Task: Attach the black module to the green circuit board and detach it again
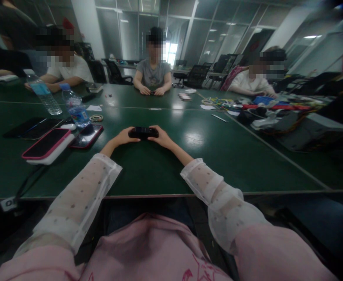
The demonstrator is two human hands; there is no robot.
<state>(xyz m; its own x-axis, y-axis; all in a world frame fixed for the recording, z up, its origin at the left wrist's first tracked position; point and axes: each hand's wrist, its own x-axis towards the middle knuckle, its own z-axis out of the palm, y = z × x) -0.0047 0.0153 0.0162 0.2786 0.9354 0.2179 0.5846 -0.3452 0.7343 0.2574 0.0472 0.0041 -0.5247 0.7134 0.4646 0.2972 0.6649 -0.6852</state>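
Note:
A small black box-shaped device (pixel 143 132) is held level between both hands, at or just above the green table (pixel 159 171). My left hand (pixel 127 137) grips its left end, with the thumb along the near side. Around the right end my right hand (pixel 160 136) is closed in the same way. Dark detail on the device's top is too small to make out. Left of my hands lie a phone with a red edge (pixel 88 136) and a pink-rimmed phone (pixel 49 143) resting on a white block.
Two water bottles, one with a blue cap (pixel 77 111) and a taller one (pixel 45 93), stand at the left. A tape roll (pixel 96 118) lies beyond the phones. On the right are a pen (pixel 219 118), tangled cables (pixel 218 102) and a grey metal case (pixel 315 130). Several people sit opposite.

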